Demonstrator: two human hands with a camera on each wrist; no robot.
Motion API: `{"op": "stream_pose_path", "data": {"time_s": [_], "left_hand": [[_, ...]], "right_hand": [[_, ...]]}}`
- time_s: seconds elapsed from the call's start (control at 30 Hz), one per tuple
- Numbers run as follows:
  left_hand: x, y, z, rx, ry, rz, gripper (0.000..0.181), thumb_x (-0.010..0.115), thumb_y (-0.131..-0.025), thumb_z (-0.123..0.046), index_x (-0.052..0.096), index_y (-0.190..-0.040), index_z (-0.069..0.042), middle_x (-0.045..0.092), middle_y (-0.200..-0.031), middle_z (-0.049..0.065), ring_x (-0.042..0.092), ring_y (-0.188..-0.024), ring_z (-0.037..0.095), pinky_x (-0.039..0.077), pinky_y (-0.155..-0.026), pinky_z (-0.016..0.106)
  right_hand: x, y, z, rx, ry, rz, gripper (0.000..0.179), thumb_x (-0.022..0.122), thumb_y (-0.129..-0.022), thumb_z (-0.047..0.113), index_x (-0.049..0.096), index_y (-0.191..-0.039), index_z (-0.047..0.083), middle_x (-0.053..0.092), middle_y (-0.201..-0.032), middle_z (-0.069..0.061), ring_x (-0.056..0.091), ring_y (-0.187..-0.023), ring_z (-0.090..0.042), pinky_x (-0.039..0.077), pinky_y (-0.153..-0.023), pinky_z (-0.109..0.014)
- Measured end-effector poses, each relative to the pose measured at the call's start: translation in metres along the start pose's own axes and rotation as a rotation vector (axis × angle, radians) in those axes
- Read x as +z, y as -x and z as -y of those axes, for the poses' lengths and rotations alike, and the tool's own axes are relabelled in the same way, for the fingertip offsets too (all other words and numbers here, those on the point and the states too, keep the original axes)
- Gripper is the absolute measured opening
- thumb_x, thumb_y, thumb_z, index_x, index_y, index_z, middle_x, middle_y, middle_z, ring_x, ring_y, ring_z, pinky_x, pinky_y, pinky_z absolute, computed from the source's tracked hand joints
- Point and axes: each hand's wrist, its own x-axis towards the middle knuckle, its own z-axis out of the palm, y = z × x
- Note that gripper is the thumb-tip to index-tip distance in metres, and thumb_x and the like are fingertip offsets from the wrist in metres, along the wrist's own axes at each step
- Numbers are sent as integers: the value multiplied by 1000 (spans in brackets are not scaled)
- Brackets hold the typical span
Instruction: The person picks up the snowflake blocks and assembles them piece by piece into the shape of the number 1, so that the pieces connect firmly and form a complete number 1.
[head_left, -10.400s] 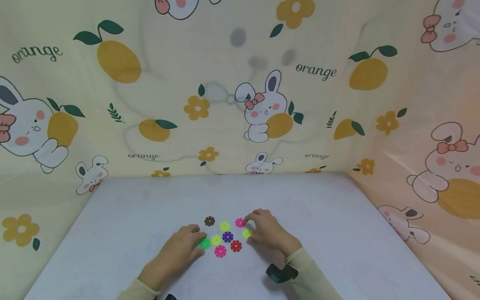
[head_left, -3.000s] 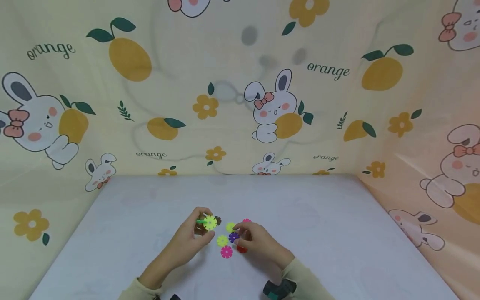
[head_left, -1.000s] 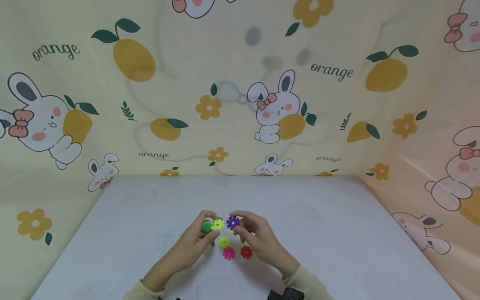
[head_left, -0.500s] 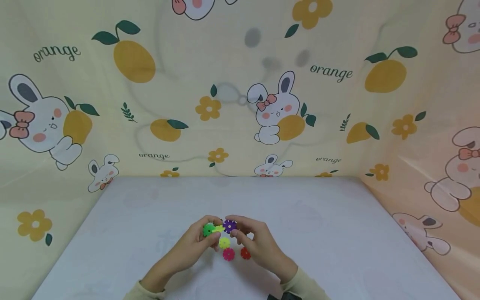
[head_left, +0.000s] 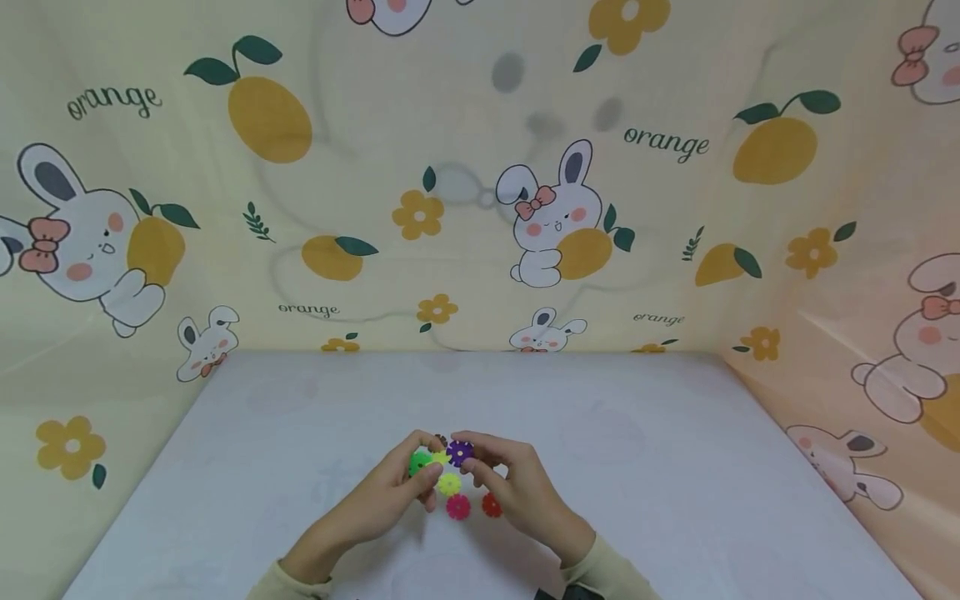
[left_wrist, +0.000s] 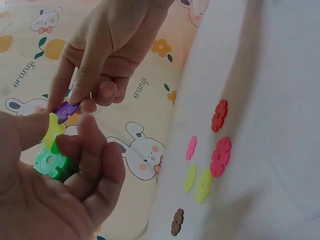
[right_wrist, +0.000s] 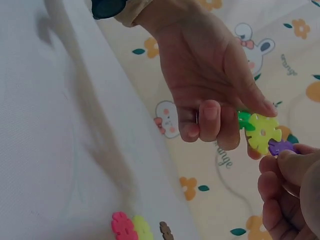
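My left hand pinches a yellow notched plastic snowflake disc between thumb and fingers. Slotted onto it at an angle is a green snowflake disc. My right hand holds a purple snowflake disc by thumb and fingertips, its edge meeting the yellow disc's rim. Whether the purple slot has gone fully in, I cannot tell. Both hands are raised above the table, close together.
On the white table lie loose discs: red, a nearer pink disc, a farther pink disc, two yellow discs and a brown disc. A patterned cloth hangs around the back and sides.
Green and yellow discs, loose on the table at first, became joined in my left hand. My right hand picked up the purple disc and brought it left against the yellow one.
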Motion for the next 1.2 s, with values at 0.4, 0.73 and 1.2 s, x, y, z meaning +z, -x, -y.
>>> {"op": "stream_pose_path", "data": {"time_s": [0.4,0.73,1.2], "left_hand": [[1,4,-5,-37,-21,-8,28,47,-108,-30,45,-122,-6,52,-72,1,45,-62,9,37,-56,18],[3,-1,-4,-39,-13,-35,32,48,-108,-31,46,-126,-5,58,-81,7,52,-67,12,45,-63,21],[4,-4,1,7,-73,-157,32,57,-104,-27,54,-130,-9,65,-105,18,63,-78,18,46,-62,21]], "right_hand": [[4,1,3,18,-3,20,36,67,-96,16,68,-131,11,75,-91,-6,60,-73,-3,55,-70,-23],[4,-1,-3,51,-80,36,34,62,-100,16,65,-134,13,74,-98,-14,62,-74,-7,54,-70,-22],[-3,-5,-17,71,-280,77,35,60,-101,12,59,-135,2,67,-89,-21,62,-72,-4,59,-70,-27]]}}
